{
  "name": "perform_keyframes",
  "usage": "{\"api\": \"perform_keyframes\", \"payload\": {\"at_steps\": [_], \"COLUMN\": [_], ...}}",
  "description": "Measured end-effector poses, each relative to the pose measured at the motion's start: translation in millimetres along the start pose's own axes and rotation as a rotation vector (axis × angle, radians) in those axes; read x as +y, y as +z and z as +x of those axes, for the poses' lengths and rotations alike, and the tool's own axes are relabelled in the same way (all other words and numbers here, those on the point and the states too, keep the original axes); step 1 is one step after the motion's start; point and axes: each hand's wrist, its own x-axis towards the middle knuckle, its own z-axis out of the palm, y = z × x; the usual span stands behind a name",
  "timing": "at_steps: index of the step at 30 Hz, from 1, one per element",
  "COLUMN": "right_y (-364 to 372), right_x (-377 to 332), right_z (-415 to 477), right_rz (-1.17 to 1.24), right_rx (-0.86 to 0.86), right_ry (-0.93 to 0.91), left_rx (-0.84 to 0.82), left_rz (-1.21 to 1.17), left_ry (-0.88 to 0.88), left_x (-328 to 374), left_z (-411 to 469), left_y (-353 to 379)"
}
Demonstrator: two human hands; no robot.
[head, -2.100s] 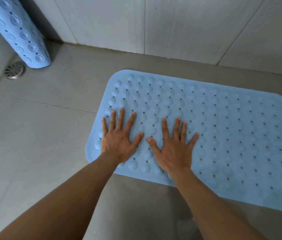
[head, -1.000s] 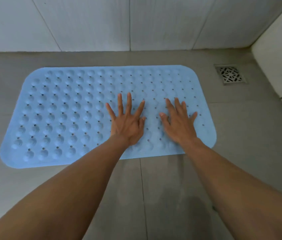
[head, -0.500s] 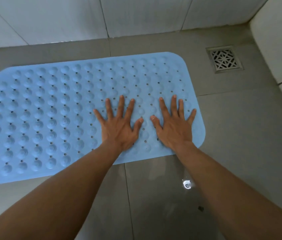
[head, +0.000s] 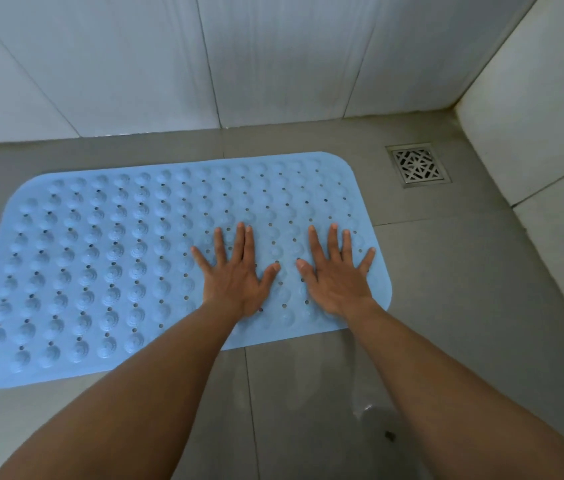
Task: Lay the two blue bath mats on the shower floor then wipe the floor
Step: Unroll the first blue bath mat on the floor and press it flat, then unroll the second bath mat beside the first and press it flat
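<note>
One blue bath mat (head: 107, 268) is spread flat on the grey tiled shower floor (head: 446, 306), its long side running left to right, its far edge lying near the white tiled wall (head: 273, 57) and its right end stopping short of the square metal drain (head: 417, 164) at the far right. Both hands are laid on the right part of the mat: the left hand (head: 235, 275) and the right hand (head: 337, 275) are fully opened, fingers spread, palms pressed flat against the bumpy surface, and nothing is gripped by either. The right hand is set close to the mat's rounded right edge, the left just beside it toward the middle.

The step in hand is judged to be the pressing down of the first mat so that it is seated against the floor. Only this one mat is seen here; the second is not in view, so the laying is taken to be half done and the wiping not yet begun. For the next move, the hands need to be lifted clear, the second mat fetched and spread on bare floor beside this one, and care is called for on the near tiles, where a wet sheen (head: 363, 407) is seen
</note>
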Motion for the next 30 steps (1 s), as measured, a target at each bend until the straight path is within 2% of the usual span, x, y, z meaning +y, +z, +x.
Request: {"api": "perform_keyframes", "payload": {"at_steps": [2,7,11,14,20,30], "right_y": [0,-12,-36,-61,-112,-191], "right_x": [-1,-13,-37,-62,-127,-277], "right_z": [1,-6,-19,-31,-53,-79], "right_rz": [-0.013,0.005,0.017,-0.006,-0.006,-0.009], "right_rx": [-0.001,-0.149,-0.254,-0.205,-0.08,0.063], "right_ry": [0.012,0.095,0.121,0.04,-0.079,-0.333], "left_rx": [-0.025,-0.149,-0.099,-0.017,0.11,0.272], "left_rz": [-0.005,-0.018,-0.065,-0.05,-0.031,-0.088], "left_ry": [-0.001,0.001,0.024,0.035,-0.052,-0.22], "left_x": [-1,-5,-30,-61,-122,-230], "left_z": [2,-3,-32,-51,-86,-156], "left_y": [-3,-16,-26,-41,-95,-204]}}
